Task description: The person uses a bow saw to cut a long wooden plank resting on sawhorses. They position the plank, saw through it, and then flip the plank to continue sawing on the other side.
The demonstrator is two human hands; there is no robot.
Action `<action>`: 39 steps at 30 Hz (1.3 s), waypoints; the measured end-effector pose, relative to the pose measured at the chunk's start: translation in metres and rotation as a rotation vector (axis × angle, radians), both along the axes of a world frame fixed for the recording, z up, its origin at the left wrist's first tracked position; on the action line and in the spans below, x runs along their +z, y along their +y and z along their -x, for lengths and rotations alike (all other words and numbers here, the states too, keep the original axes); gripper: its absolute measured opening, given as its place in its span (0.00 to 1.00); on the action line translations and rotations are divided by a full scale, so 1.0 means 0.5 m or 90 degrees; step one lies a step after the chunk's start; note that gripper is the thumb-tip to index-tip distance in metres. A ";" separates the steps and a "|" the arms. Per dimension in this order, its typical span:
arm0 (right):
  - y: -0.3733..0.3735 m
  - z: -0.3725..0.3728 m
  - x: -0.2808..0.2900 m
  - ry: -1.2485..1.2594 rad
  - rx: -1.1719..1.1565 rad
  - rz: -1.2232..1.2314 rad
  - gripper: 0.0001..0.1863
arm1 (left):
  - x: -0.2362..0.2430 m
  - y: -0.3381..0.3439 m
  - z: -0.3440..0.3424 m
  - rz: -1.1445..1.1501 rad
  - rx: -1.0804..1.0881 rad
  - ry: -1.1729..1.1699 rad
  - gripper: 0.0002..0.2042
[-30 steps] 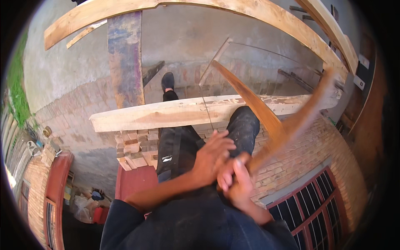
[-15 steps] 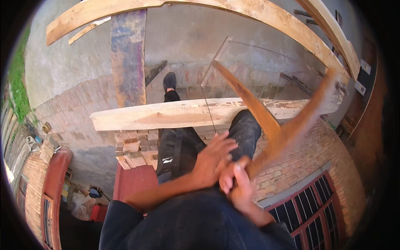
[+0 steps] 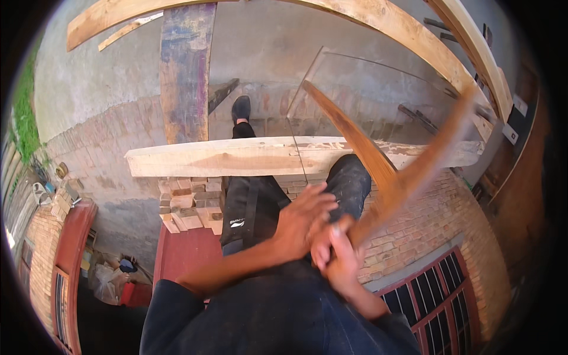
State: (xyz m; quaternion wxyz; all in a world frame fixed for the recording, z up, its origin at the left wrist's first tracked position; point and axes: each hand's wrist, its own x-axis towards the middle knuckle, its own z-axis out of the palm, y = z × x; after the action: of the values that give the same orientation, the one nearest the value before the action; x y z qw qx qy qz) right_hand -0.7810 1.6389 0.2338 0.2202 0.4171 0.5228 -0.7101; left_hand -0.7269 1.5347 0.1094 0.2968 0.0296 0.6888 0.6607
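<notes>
A brown wooden frame saw slants across the view, its thin blade crossing a pale plank. My right hand is wrapped around the near end of the saw's frame. My left hand lies against the right one, its fingers curled over the same near end. Motion blurs both hands and the near frame arm. My right knee rests on the plank, while my left leg passes beneath it to a dark shoe on the ground. How deep the blade sits in the wood cannot be made out.
Stacked bricks and a red surface lie below the plank. Beyond it, a paint-stained board stretches away, with long curved timbers at the top. A barred red window is at lower right.
The view has shifted slightly, so the plank's left end and the stained board sit a little differently in it. Both hands keep their hold on the saw.
</notes>
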 end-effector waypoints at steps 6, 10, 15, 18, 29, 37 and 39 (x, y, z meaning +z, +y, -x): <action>-0.001 0.016 -0.266 -0.017 -0.036 -0.034 0.22 | -0.226 0.013 0.021 0.019 -0.002 -0.094 0.21; 0.011 -0.026 -0.041 0.015 -0.040 0.008 0.18 | -0.035 0.007 -0.011 0.015 0.014 0.036 0.17; 0.054 -0.063 0.014 0.004 0.019 0.028 0.17 | 0.030 0.035 -0.019 0.036 0.032 0.029 0.15; 0.041 -0.042 -0.161 0.017 -0.044 0.012 0.21 | -0.147 0.046 -0.039 0.061 0.018 0.085 0.17; 0.077 -0.088 0.060 0.009 0.048 0.064 0.15 | 0.070 0.028 -0.014 0.018 -0.001 0.048 0.16; 0.001 -0.007 -0.226 -0.023 -0.042 -0.021 0.16 | -0.208 0.020 0.009 0.025 -0.021 0.074 0.22; 0.010 -0.025 -0.174 0.001 -0.056 -0.023 0.17 | -0.140 0.011 -0.012 0.020 -0.001 0.047 0.20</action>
State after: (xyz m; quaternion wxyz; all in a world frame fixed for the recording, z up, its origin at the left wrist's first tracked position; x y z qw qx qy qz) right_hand -0.7686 1.6440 0.1468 0.1807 0.4431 0.5168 -0.7099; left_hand -0.7209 1.5401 0.0396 0.2720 0.0502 0.7095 0.6482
